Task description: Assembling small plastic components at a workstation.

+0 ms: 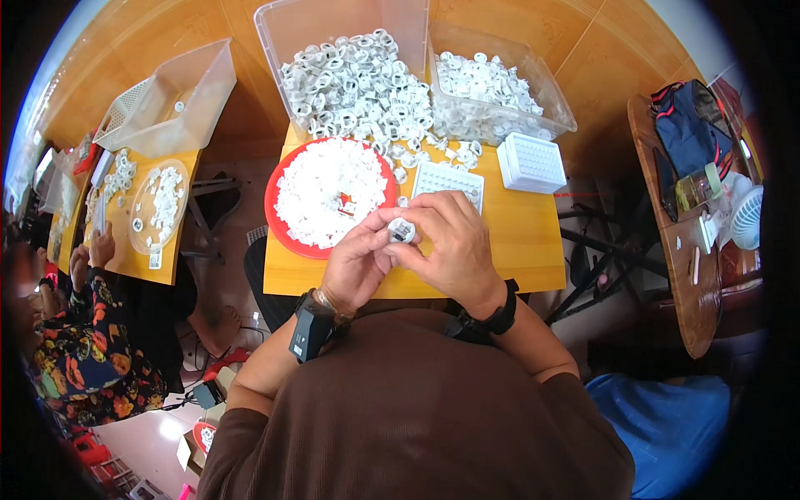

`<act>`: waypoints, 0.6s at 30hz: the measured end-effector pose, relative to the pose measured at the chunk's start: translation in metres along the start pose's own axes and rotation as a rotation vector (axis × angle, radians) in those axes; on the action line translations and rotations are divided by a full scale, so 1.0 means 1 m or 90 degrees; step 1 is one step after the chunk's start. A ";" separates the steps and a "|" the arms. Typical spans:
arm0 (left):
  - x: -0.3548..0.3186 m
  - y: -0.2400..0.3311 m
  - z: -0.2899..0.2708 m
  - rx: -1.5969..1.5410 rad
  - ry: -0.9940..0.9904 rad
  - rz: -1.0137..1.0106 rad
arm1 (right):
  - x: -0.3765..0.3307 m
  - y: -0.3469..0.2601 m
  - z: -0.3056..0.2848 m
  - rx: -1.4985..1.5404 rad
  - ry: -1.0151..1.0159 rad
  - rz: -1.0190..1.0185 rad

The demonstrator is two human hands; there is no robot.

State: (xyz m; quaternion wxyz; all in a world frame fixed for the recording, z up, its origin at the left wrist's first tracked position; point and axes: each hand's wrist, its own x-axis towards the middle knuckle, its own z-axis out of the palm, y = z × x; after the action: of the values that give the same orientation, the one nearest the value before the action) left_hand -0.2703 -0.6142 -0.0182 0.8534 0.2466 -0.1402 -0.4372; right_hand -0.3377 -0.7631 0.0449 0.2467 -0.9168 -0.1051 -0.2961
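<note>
My left hand [354, 265] and right hand [454, 250] meet over the desk [527, 242], both curled nearly closed, pinching one small round white part [402, 230].

it looks like a small assembly workshop: two clear bins [346, 18] heaped with small white parts [358, 92] and a red tray [272, 204] full of white pieces [321, 187] crowd the table [525, 250], while a co-worker [92, 354] is at a second table [137, 260] with more white pieces.
</note>
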 end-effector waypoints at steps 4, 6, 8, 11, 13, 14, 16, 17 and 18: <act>0.000 -0.002 -0.007 -0.033 -0.012 0.016 | 0.001 -0.004 -0.002 0.023 0.000 -0.002; -0.001 -0.002 -0.009 -0.043 -0.008 0.018 | 0.001 -0.005 -0.001 0.031 -0.013 -0.012; -0.001 -0.003 -0.012 -0.033 -0.028 0.024 | 0.000 -0.003 0.001 0.022 -0.020 -0.016; -0.001 -0.004 -0.008 -0.012 0.005 0.027 | 0.000 -0.004 0.001 0.019 -0.023 -0.013; -0.002 -0.002 -0.005 -0.002 0.001 0.019 | -0.001 -0.004 0.002 0.025 -0.019 -0.006; -0.003 -0.001 -0.004 0.009 -0.002 0.012 | -0.001 -0.004 0.002 0.030 -0.019 0.000; -0.006 -0.002 -0.012 0.003 0.001 0.011 | -0.003 -0.004 0.005 0.036 -0.021 0.005; -0.008 -0.002 -0.015 -0.002 0.003 0.010 | -0.003 -0.004 0.007 0.050 -0.032 0.007; -0.011 -0.001 -0.016 -0.002 0.004 0.013 | -0.003 -0.003 0.010 0.064 -0.043 0.009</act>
State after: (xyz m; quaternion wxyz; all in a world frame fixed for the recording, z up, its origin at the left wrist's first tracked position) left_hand -0.2700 -0.6010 -0.0319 0.8585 0.2454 -0.1393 -0.4281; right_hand -0.3365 -0.7557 0.0376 0.2909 -0.9134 -0.1214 -0.2576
